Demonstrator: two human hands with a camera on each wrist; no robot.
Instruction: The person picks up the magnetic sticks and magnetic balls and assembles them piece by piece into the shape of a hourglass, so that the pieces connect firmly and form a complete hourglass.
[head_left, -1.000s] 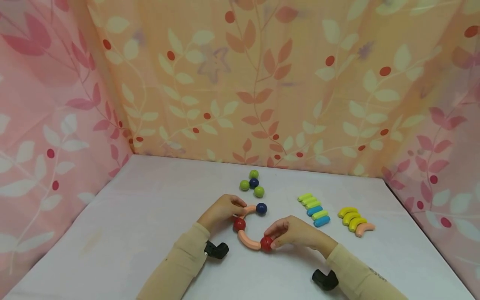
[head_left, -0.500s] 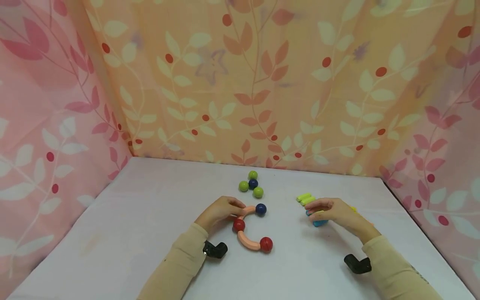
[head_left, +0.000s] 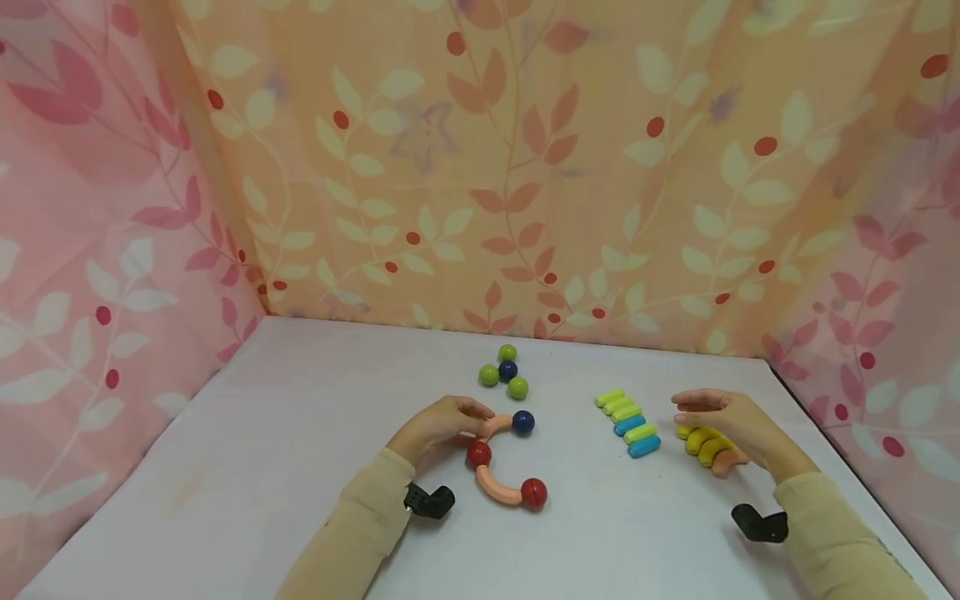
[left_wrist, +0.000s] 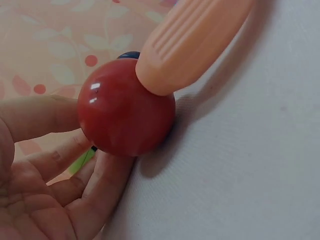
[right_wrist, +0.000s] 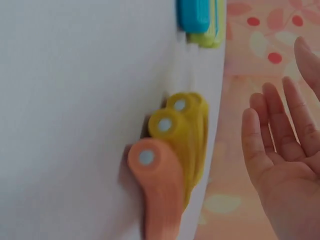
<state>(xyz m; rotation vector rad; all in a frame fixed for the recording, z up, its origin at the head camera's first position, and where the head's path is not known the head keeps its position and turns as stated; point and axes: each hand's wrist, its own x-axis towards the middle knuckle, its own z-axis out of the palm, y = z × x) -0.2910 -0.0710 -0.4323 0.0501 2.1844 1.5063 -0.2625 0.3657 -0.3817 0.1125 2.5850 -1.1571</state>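
Note:
My left hand (head_left: 442, 425) pinches the upper curved peach rod (head_left: 498, 423) of a C-shaped chain lying on the table. This rod joins a dark blue ball (head_left: 523, 422) to a red ball (head_left: 478, 453); a lower peach rod (head_left: 498, 488) runs on to another red ball (head_left: 534, 493). In the left wrist view, the near red ball (left_wrist: 127, 107) hides the fingertips and their grip. My right hand (head_left: 738, 421) hovers, fingers extended and holding nothing, over several curved yellow rods (head_left: 702, 442) and one peach rod (head_left: 727, 460). Silvery discs mark the rod ends in the right wrist view.
Straight lime rods (head_left: 620, 406) and blue rods (head_left: 644, 447) lie in a slanting row between the hands. Farther back sit green balls (head_left: 489, 375) around a dark blue ball (head_left: 507, 370). Floral curtains (head_left: 480, 167) enclose the white table (head_left: 225, 442).
My right hand has let go of the lower red ball and moved right, past the straight rods, to above the yellow rods. The left hand keeps its hold on the peach rod.

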